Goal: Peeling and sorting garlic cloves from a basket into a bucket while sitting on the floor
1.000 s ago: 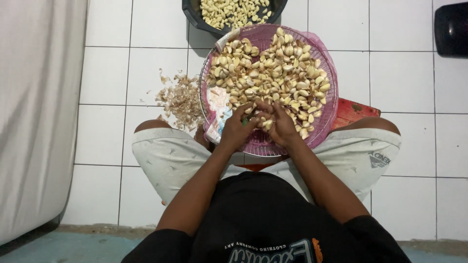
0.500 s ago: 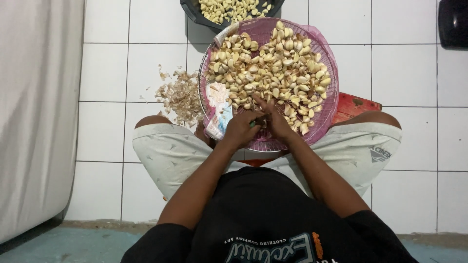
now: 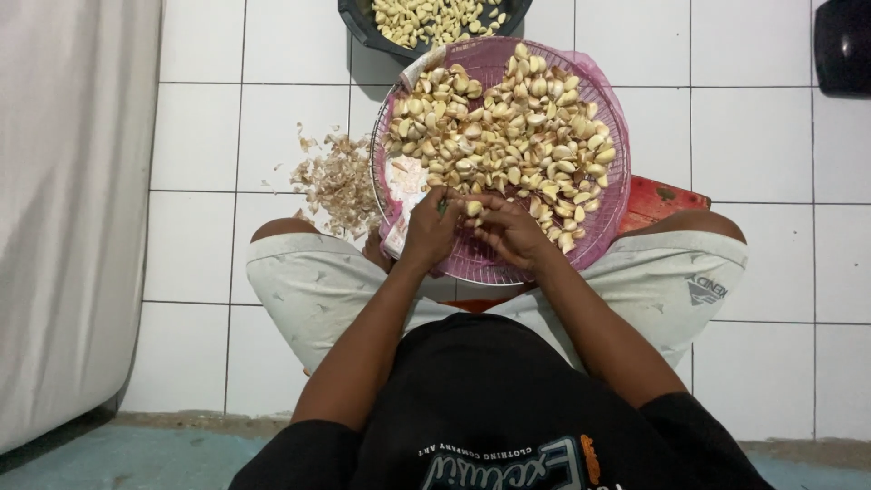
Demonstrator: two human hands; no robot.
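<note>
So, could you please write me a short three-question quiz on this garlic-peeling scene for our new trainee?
1. True or false: both hands meet over the round pink mesh tray of unpeeled garlic cloves.
2. Where does the pile of papery garlic skins lie? A) on the white tiled floor at the tray's left B) inside the black bowl
3. Fill in: the black bowl above the tray holds ___ cloves.

Key: 1 true, the left hand and right hand meet there; 2 A; 3 peeled.
</note>
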